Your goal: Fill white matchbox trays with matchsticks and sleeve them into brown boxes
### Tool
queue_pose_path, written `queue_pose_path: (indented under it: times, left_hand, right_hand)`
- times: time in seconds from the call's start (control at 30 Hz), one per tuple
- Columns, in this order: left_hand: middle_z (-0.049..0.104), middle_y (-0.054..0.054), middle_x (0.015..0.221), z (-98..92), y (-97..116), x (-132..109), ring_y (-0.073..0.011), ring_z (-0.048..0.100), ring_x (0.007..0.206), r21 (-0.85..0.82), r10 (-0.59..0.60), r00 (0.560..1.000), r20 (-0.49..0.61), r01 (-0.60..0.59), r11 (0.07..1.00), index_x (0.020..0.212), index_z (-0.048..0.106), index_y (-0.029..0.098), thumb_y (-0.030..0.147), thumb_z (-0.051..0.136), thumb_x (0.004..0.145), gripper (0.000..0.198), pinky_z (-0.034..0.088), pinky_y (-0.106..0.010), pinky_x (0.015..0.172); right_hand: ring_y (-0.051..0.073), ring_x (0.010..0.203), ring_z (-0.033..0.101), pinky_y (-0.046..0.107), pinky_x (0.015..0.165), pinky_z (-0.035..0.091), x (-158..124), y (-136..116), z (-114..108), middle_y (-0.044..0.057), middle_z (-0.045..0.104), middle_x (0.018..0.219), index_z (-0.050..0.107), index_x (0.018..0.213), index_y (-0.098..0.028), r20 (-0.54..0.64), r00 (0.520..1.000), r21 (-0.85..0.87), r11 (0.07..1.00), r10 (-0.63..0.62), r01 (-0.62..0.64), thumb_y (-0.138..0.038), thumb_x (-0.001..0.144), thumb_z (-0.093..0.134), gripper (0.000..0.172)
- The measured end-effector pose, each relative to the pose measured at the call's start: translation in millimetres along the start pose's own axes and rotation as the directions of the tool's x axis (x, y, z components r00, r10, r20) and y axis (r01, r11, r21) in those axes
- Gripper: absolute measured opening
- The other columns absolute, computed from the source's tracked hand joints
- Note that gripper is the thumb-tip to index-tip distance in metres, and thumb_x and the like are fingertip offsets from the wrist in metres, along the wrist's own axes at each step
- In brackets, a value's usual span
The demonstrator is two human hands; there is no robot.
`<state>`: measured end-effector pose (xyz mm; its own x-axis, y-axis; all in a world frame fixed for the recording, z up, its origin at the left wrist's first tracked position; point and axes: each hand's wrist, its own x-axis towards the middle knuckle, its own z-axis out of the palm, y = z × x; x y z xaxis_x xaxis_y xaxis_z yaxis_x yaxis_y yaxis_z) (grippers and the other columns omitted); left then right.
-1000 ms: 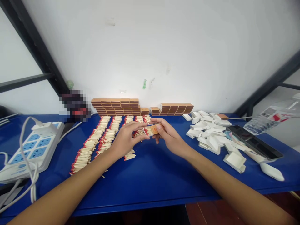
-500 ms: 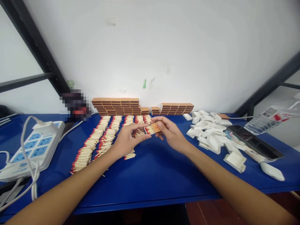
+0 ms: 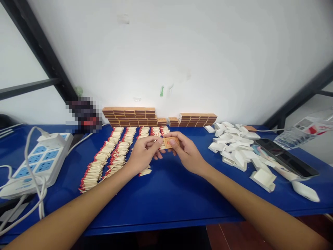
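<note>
Between my two hands is a small matchbox with an orange printed sleeve, held over the middle of the blue table. My left hand pinches its left end, where the thumb and fingers hide most of the tray and matches. Around the right end, my right hand is closed, thumb lying on top of the sleeve. Rows of red-tipped matches lie to the left, partly under my left forearm. Along the wall stand stacked matchboxes, with a shorter stack to their right.
Loose white matchbox trays are heaped at the right, beside a black phone and a clear plastic bottle. A white power strip with cables occupies the left side. A white wall rises behind the table.
The tray of matches, visible half a second ago at the sleeve's left end, is now mostly covered by my left fingers. My left thumb has moved up against the box, and the box lies more level.
</note>
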<state>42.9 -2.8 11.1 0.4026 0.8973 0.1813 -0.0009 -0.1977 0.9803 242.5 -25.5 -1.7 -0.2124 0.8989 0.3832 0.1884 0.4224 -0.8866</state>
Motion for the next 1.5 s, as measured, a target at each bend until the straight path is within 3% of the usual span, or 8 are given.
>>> queue_pose_path:
  times: [0.2, 0.4, 0.53, 0.67, 0.93, 1.13, 1.33, 1.5]
  left_hand:
    - [0.071, -0.004, 0.076, 1.2, 0, -1, -0.0135, 0.065, 0.059, 0.023, 0.004, 0.998, 0.061, -0.005, 1.0, 0.123, 0.073, 0.011, 0.067, 0.064, 0.094, 0.063, 0.054, -0.025, 0.058]
    - [0.068, -0.002, 0.076, 4.5, 3, -4, -0.0126, 0.062, 0.062, 0.007, 0.077, 0.991, 0.113, -0.079, 0.997, 0.122, 0.073, 0.011, 0.065, 0.064, 0.096, 0.06, 0.053, -0.025, 0.062]
    - [0.072, -0.007, 0.085, 4.9, 7, -5, -0.0152, 0.066, 0.069, -0.036, 0.073, 0.98, 0.183, -0.068, 0.997, 0.108, 0.078, 0.012, 0.069, 0.059, 0.097, 0.061, 0.057, -0.028, 0.07]
    - [0.075, -0.008, 0.09, 1.7, 9, -5, -0.0168, 0.07, 0.074, -0.055, 0.065, 0.974, 0.216, -0.054, 0.997, 0.124, 0.076, 0.013, 0.065, 0.066, 0.095, 0.06, 0.058, -0.029, 0.076]
    - [0.077, -0.009, 0.101, -3.7, 5, -4, -0.0147, 0.069, 0.083, -0.188, -0.039, 0.97, 0.241, 0.086, 0.979, 0.129, 0.073, 0.015, 0.058, 0.076, 0.091, 0.058, 0.057, -0.028, 0.083]
    - [0.076, -0.012, 0.108, -0.1, 6, -7, -0.0208, 0.071, 0.104, -0.444, -0.093, 0.948, 0.304, 0.227, 0.867, 0.104, 0.079, 0.013, 0.055, 0.079, 0.09, 0.044, 0.056, -0.035, 0.101]
    - [0.077, -0.015, 0.117, -2.5, 8, -4, -0.0216, 0.074, 0.106, -0.534, -0.148, 0.953, 0.263, 0.272, 0.801, 0.113, 0.075, 0.014, 0.054, 0.083, 0.087, 0.048, 0.06, -0.035, 0.098]
    - [0.078, -0.018, 0.114, -4.6, 4, -1, -0.0198, 0.076, 0.091, -0.39, -0.24, 0.97, 0.027, 0.231, 0.891, 0.114, 0.073, 0.013, 0.061, 0.077, 0.09, 0.054, 0.062, -0.033, 0.084]
  right_hand:
    - [0.017, 0.079, 0.064, 0.031, 0.063, 0.052, 2, -3, 3, 0.008, 0.067, 0.119, 0.059, 0.131, -0.023, -0.112, 0.993, 0.105, 0.994, 0.038, -0.027, -0.061, 0.101, 0.061, 0.048]
    - [0.019, 0.09, 0.065, 0.038, 0.079, 0.055, -9, -10, 15, 0.008, 0.065, 0.119, 0.036, 0.157, -0.029, 0.117, 0.993, 0.127, 0.992, -0.007, -0.008, -0.056, 0.111, 0.041, 0.053]
    - [0.019, 0.092, 0.064, 0.038, 0.081, 0.056, -10, -11, 13, 0.012, 0.054, 0.146, 0.034, 0.158, -0.032, 0.044, 0.999, 0.103, 0.994, 0.024, -0.028, -0.058, 0.109, 0.043, 0.056]
    - [0.02, 0.099, 0.064, 0.041, 0.092, 0.057, -8, -14, 6, 0.011, 0.052, 0.151, 0.036, 0.159, -0.034, 0.055, 0.998, 0.088, 0.995, 0.032, -0.037, -0.058, 0.109, 0.044, 0.056]
    - [0.029, 0.152, 0.041, 0.054, 0.127, 0.033, -7, -19, 0, 0.011, 0.046, 0.161, 0.048, 0.154, -0.033, 0.225, 0.961, -0.155, 0.968, -0.161, 0.198, -0.045, 0.106, 0.059, 0.051]
    - [0.03, 0.142, 0.048, 0.056, 0.12, 0.04, -7, -22, 2, 0.012, 0.054, 0.153, 0.047, 0.155, -0.034, 0.245, 0.94, -0.262, 0.917, -0.239, 0.301, -0.041, 0.11, 0.049, 0.046]
    - [0.03, 0.127, 0.057, 0.052, 0.11, 0.046, 12, -27, -16, 0.009, 0.068, 0.135, 0.062, 0.142, -0.034, 0.246, 0.93, -0.35, 0.87, -0.271, 0.347, -0.043, 0.105, 0.061, 0.038]
    - [0.035, 0.112, 0.055, 0.052, 0.097, 0.042, 78, -10, -55, 0.014, 0.072, 0.115, 0.075, 0.127, -0.023, 0.087, 0.952, -0.771, 0.586, -0.294, 0.251, -0.048, 0.096, 0.072, 0.04]
